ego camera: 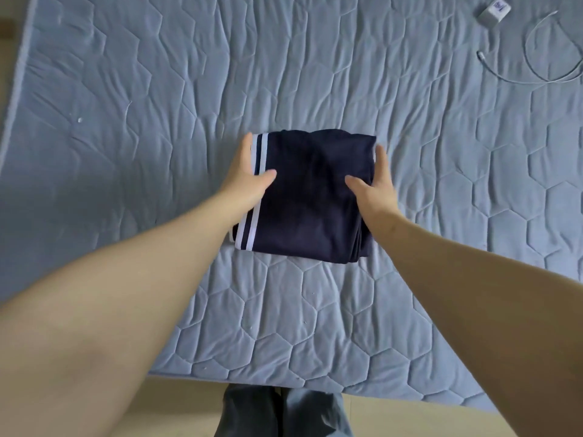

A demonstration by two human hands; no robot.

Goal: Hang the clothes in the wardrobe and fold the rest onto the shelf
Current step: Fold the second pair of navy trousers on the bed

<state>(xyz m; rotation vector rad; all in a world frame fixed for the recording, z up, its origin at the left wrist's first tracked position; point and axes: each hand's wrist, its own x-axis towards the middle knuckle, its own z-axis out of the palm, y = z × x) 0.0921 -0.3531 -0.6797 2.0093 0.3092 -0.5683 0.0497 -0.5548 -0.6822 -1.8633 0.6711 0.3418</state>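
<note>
Navy garment (306, 197) sits folded into a compact square near the front edge of the mattress, and we've got it bracketed. Our left hand (249, 175) stands flat against the white-striped edge, fingers straight, thumb laid on top. Our right hand (377, 187) mirrors it on the opposite edge, where the stacked layers show. Neither hand curls around the cloth, and we cannot tell whether any fingertips have slipped underneath. Pressing in from both sides looks meant to keep the folds together for a lift. Moving outward, the quilted mattress (157, 121) carries the bundle. A white charger (494, 11) and its cable (526, 48) lie well apart at the far right. No wardrobe or shelf shows, so nothing is stowed yet.
</note>
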